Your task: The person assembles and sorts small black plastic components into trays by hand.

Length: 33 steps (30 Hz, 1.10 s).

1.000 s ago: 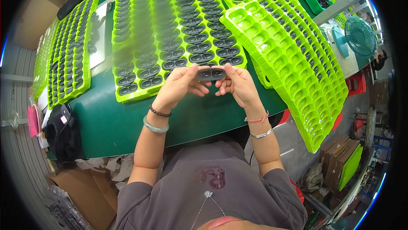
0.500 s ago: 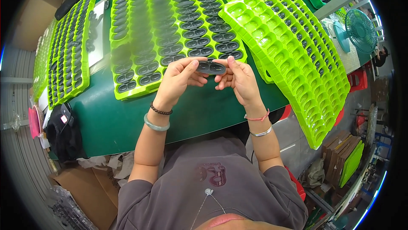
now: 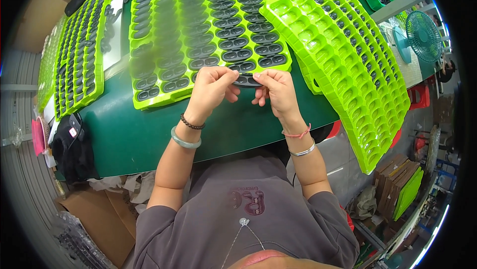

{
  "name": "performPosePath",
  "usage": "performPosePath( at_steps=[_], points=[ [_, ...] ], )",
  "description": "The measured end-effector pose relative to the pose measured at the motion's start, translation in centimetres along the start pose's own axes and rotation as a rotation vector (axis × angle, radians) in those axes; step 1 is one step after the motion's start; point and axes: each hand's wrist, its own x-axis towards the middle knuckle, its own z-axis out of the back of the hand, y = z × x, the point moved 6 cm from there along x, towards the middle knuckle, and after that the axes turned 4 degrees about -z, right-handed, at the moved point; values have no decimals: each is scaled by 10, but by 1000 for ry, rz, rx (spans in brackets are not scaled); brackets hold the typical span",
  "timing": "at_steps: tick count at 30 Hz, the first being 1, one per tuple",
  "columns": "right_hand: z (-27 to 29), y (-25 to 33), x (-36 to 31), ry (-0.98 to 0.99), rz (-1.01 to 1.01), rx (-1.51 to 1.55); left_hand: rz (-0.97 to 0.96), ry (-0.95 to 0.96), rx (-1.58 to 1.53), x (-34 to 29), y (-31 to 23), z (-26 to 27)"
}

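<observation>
Between my two hands is a small dark grey oval plastic part (image 3: 247,80) with recesses in its top, like the inner tray of an earbud case. My left hand (image 3: 214,86) pinches its left end between thumb and fingers. My right hand (image 3: 276,89) grips the right end the same way, with the thumb on top. The part is held just over the near edge of a bright green tray (image 3: 171,98), whose rows are filled with matching dark parts. Fingers hide both ends and the underside of the part.
At the right a second green tray (image 3: 343,87) with many bare pockets overlaps other trays and juts past the edge of the green table (image 3: 134,142). Another filled tray (image 3: 79,55) lies at the left, beside dark pieces on white paper. A teal fan (image 3: 422,30) stands far right.
The part has tipped, so less of its recessed top shows now. My thumbs have shifted onto it, with both hands closer together. The view has moved slightly.
</observation>
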Motion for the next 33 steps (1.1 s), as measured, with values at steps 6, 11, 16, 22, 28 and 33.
performPosePath(
  at_steps=[6, 11, 16, 22, 28, 33],
  points=[
    [-7, 23, -12, -68, 351, -153, -292, -20, -98, 0, -12, -5],
    [-7, 23, -11, -10, 314, -135, -317, 8, -91, -2, -15, -3],
    [3, 22, -22, -132, 335, -193, -293, -11, 27, -4, -19, 1],
    [16, 2, -59, -190, 418, -372, -564, -632, 809, -26, -63, 162],
    [22, -20, -62, -202, 480, -435, -323, -720, 1168, 7, -60, 262],
    [24, -17, -65, -240, 473, -410, -310, -631, 1423, 28, -72, 246]
  ],
)
